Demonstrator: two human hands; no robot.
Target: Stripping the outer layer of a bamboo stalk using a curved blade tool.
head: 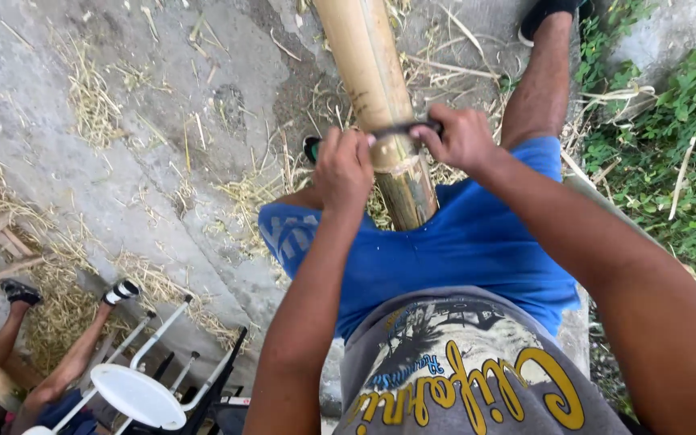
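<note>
Gripping a dark, narrow blade [403,129] at both ends, the two hands press it crosswise against a thick bamboo pole [376,97]. The left hand [343,167] is closed in a fist around the blade's left end; the right hand [458,135] is closed around the right end, fingers curled over it. The blade touches the pole's upper surface, just beyond a darker node band. The pole runs from the far edge of the scene toward the person, its near end resting between the legs, above the blue shorts [445,250]. Dry straw and shavings [82,89] lie scattered on the concrete ground [163,161] to the left. Green plants [678,137] grow at the right. At near left – a white plastic chair [142,387] and another person's legs [66,354].
</note>
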